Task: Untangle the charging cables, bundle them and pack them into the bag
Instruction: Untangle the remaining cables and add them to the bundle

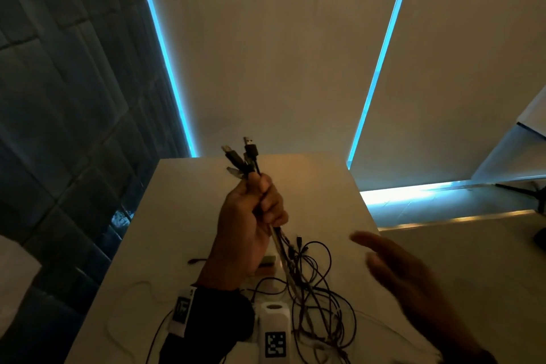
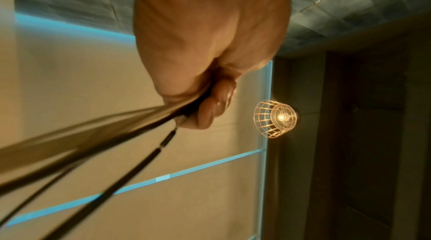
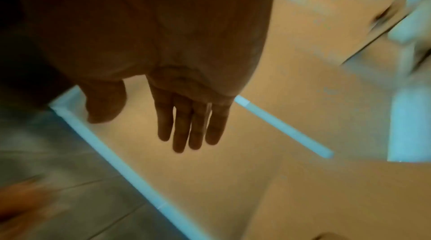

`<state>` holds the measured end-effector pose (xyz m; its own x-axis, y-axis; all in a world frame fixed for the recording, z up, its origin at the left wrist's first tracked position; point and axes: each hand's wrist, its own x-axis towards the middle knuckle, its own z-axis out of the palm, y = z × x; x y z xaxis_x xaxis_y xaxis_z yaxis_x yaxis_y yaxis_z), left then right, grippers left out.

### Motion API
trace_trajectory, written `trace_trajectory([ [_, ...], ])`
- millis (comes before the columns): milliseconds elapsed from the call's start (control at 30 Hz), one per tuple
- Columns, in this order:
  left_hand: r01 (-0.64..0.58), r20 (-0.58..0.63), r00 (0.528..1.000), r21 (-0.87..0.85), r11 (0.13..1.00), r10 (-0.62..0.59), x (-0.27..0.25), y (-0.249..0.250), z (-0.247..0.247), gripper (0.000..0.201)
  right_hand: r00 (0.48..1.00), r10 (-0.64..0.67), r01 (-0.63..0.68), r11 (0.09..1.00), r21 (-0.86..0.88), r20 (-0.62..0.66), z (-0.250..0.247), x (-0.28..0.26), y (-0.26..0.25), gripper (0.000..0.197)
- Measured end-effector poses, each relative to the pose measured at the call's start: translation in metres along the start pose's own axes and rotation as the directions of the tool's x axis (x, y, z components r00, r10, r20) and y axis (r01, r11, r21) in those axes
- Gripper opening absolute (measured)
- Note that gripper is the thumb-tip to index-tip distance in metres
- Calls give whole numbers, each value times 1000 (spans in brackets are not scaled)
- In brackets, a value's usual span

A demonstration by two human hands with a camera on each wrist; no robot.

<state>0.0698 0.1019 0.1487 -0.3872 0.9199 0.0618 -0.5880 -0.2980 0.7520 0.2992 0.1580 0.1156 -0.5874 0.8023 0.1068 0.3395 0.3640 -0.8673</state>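
Observation:
My left hand (image 1: 254, 216) is raised over the white table (image 1: 183, 216) and grips a bunch of black charging cables (image 1: 313, 284) just below their USB plugs (image 1: 240, 156), which stick up above the fist. The cables hang down from the fist in a tangled heap on the table. In the left wrist view the curled fingers (image 2: 210, 111) clamp the cables (image 2: 111, 144), which stream off blurred to the lower left. My right hand (image 1: 399, 275) hovers to the right of the heap, fingers (image 3: 186, 129) straight and holding nothing. No bag shows in any view.
A white wrist-camera housing with a black-and-white marker (image 1: 274, 334) sits at the table's near edge. A small pale block (image 1: 269, 259) lies behind the left hand. A thin white cable (image 1: 130, 298) loops at the front left. Blue light strips (image 1: 165, 47) run down the wall.

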Motion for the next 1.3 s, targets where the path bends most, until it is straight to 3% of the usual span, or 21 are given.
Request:
trace_trajectory([
  [67, 17, 20, 1000, 35, 999, -17, -3, -6, 10, 23, 968, -140, 113, 984, 134, 210, 42, 23, -20, 65],
  [100, 22, 17, 1000, 59, 998, -23, -3, -8, 13, 23, 947, -187, 129, 966, 225, 261, 58, 32, -25, 60],
  [200, 30, -1, 1000, 45, 999, -30, -4, -9, 12, 29, 935, -178, 36, 909, 416, 307, 73, 47, -29, 19],
  [233, 27, -11, 1000, 25, 999, -27, -4, -9, 10, 30, 939, -154, 9, 906, 424, 309, 74, 45, -25, 23],
  [400, -19, -86, 996, -11, 1000, 18, 0, -2, -6, 32, 953, 94, -206, 896, 394, 287, 61, 14, 29, 53],
  [500, 13, -123, 992, -13, 1000, -14, 1, -11, -10, 33, 908, 265, -381, 844, 377, 324, 54, -6, 63, 54],
  [600, 67, -128, 990, 27, 997, -63, 1, -32, -5, 34, 864, 418, -496, 803, 331, 282, 49, -27, 88, 55],
  [733, 108, -140, 985, 48, 993, -100, 4, -43, -6, 33, 826, 460, -528, 833, 162, 326, 49, -46, 106, 71],
  [767, 117, -142, 984, 47, 992, -109, 5, -43, -8, 34, 828, 420, -516, 829, 213, 371, 48, -48, 109, 70],
  [833, 133, -141, 982, 44, 990, -126, 7, -40, -12, 34, 840, 277, -436, 856, 278, 466, 44, -52, 121, 35],
  [867, 138, -139, 982, 45, 989, -130, 9, -38, -14, 34, 859, 366, -444, 881, 165, 357, 38, -55, 139, 22],
  [900, 141, -137, 982, 51, 989, -132, 9, -36, -16, 35, 867, 471, -470, 882, -47, 163, 29, -60, 159, 25],
  [967, 147, -136, 981, 61, 987, -138, 9, -34, -17, 36, 779, 578, -622, 762, -181, -242, 3, -66, 203, 38],
  [1000, 150, -133, 981, 62, 987, -141, 8, -34, -18, 36, 706, 609, -688, 711, -146, -360, -13, -69, 217, 37],
  [1033, 154, -128, 981, 62, 986, -145, 9, -35, -18, 35, 636, 652, -747, 655, -116, -413, -25, -68, 224, 22],
  [1067, 159, -125, 981, 65, 985, -150, 9, -35, -18, 35, 569, 706, -800, 595, -83, -423, -35, -69, 235, 6],
  [1100, 165, -122, 980, 70, 984, -156, 10, -36, -18, 35, 476, 779, -862, 505, -43, -407, -41, -72, 246, 22],
  [1167, 172, -115, 980, 82, 982, -162, 10, -37, -17, 35, 365, 871, -910, 408, 71, -329, -46, -81, 268, 43],
  [1300, 177, -119, 979, 86, 980, -166, 10, -37, -16, 34, 331, 938, -849, 345, 401, -106, -45, -89, 286, 46],
])
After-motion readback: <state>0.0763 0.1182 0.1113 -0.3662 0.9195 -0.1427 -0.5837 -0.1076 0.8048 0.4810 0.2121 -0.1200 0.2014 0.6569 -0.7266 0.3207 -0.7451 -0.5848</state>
